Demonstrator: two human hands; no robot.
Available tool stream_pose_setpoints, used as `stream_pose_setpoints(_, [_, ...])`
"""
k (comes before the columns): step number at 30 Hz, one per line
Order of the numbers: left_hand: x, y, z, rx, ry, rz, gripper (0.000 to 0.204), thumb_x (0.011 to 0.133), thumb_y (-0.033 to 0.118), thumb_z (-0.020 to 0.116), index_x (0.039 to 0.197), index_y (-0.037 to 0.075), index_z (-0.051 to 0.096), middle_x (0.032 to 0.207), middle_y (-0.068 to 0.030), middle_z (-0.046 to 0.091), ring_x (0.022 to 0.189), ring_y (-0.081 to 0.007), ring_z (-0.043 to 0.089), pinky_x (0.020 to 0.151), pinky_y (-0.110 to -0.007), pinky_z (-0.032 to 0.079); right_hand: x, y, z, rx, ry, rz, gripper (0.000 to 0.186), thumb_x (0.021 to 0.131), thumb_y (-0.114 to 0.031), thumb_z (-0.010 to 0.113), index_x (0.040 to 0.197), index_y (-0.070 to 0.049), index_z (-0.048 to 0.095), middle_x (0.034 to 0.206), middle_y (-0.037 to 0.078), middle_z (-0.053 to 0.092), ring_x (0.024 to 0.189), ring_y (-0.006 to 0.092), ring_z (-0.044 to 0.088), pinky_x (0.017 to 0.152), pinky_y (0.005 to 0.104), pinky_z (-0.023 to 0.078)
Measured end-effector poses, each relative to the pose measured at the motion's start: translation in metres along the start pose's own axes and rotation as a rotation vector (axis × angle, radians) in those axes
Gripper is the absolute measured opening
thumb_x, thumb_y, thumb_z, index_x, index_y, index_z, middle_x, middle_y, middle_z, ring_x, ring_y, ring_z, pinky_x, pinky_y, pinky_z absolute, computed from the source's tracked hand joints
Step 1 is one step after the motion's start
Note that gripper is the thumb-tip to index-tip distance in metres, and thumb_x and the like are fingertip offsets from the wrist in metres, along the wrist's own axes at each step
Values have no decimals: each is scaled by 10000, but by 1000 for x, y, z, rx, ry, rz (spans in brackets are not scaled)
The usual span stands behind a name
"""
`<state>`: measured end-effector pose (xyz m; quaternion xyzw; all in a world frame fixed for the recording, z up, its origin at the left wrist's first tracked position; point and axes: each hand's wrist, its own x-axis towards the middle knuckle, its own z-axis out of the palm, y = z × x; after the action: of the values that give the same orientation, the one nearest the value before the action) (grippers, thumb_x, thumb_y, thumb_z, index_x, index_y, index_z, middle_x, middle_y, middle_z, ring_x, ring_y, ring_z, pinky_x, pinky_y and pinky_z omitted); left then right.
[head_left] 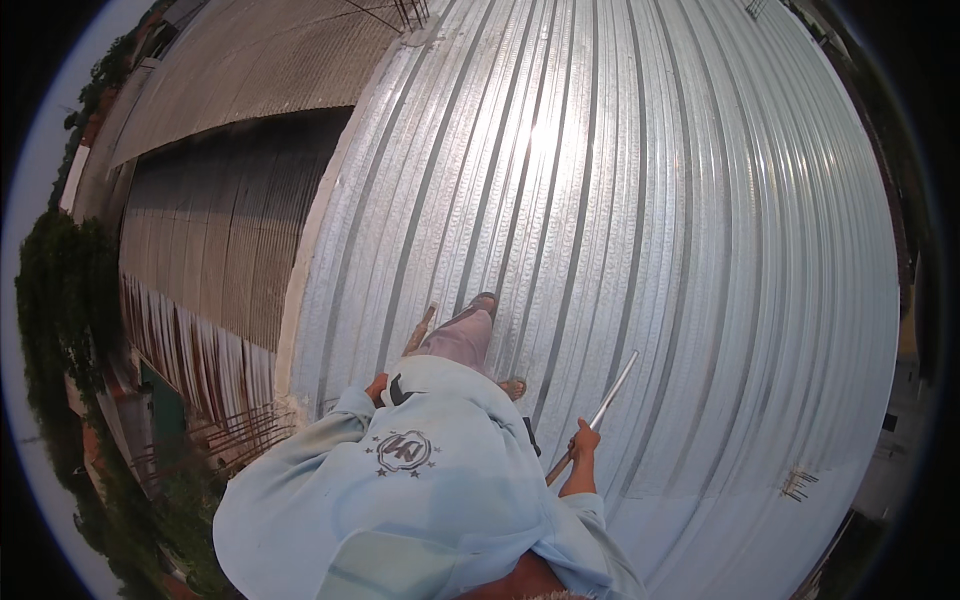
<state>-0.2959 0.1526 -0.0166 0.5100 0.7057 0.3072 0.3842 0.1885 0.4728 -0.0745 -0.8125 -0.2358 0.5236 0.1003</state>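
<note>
My right hand [584, 440] is closed around a long silver metal pole [616, 385], which slants over the roofing to my right. My left hand [377, 388] is curled beside my left hip, partly hidden by my light blue shirt [420, 490]; what it holds is not clear. A brown wooden handle or stick [420, 330] shows just beyond that hand, beside my leg. My feet, in sandals [515, 388], stand on ribbed metal roofing [730, 250].
A pale ledge [305, 275] borders the roofing on my left, with a lower, weathered corrugated roof [230, 70] beyond. Rebar [240, 435] juts out at the lower left and more [798, 485] at the right. Trees [50, 300] line the far left.
</note>
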Motion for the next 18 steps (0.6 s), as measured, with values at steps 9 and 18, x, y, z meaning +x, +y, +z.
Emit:
stream_pose_setpoints(9, [118,-100,2,-284,11,-843,443,807,253,795,1044,-102,673,851,-144,707,772,-245,692,679,-393,555,49,-169,156,-499,-127,-51,470,777,-308,807,860,125,647,698,183,647,552,274,635,489,429,498])
stream_pose_setpoints(18, [441,-72,-193,-794,656,-1149,367,847,253,797,935,-63,632,732,-81,600,610,-202,576,559,-367,493,93,-398,256,-619,-111,-345,532,764,-412,808,702,81,618,675,172,638,564,285,624,540,445,491])
